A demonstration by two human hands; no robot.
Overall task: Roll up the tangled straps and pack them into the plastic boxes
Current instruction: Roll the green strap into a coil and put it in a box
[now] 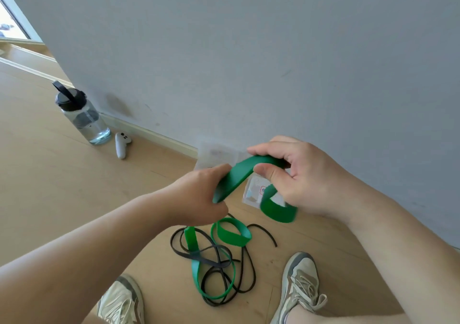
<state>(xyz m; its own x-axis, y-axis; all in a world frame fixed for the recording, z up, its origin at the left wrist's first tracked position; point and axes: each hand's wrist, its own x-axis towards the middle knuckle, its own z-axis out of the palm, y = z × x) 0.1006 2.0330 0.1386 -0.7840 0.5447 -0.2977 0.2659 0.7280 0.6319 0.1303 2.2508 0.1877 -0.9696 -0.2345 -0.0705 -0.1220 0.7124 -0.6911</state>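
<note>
A flat green strap (236, 176) stretches between both hands above the floor. My left hand (199, 196) grips it at its lower left part. My right hand (293, 174) pinches it between thumb and fingers, and a short end curls below that hand. The rest of the green strap trails down to the floor, tangled with a thin black strap (224, 266). Two clear plastic boxes (216, 154) lie by the wall, partly hidden behind my hands and the strap.
A clear water bottle (82, 117) with a black lid stands near the wall at left, a white controller (122, 144) beside it. My two shoes (298, 286) rest on the wooden floor on either side of the tangle. The grey wall rises just behind the boxes.
</note>
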